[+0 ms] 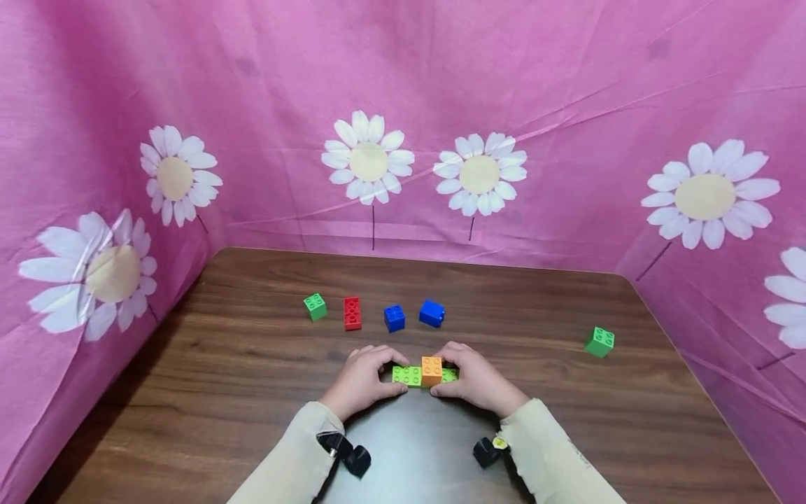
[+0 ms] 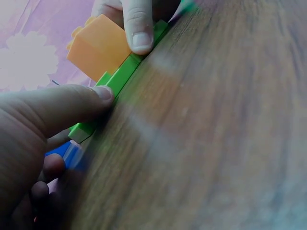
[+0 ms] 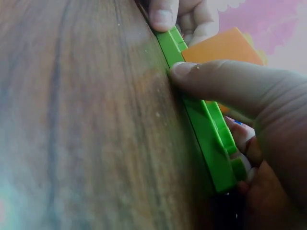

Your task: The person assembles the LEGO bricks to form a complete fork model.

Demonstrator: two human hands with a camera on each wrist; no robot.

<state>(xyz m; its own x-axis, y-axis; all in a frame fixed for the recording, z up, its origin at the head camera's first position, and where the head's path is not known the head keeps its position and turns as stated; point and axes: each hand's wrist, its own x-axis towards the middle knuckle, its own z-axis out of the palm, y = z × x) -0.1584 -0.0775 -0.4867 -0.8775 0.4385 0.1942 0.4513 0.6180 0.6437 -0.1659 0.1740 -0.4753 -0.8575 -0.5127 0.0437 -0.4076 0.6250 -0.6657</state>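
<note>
A long, flat light-green brick (image 1: pixel 406 376) lies low at the table, with an orange brick (image 1: pixel 432 372) standing on top of it, right of its middle. My left hand (image 1: pixel 364 378) pinches the left part of the green brick, thumb on the near side and fingers on the far side. On the right part, my right hand (image 1: pixel 477 381) pinches it the same way, close beside the orange brick. In the right wrist view the green brick (image 3: pixel 204 139) runs along the tabletop, and my right thumb partly covers the orange brick (image 3: pixel 218 45).
Beyond my hands lie a green brick (image 1: pixel 315 306), a red brick (image 1: pixel 352 313) and two blue bricks, one upright (image 1: pixel 394 318), one on its side (image 1: pixel 432 313). Another green brick (image 1: pixel 600 341) stands far right on the wooden table (image 1: pixel 189 392). Pink flowered cloth (image 1: pixel 415 70) surrounds the table's back and sides.
</note>
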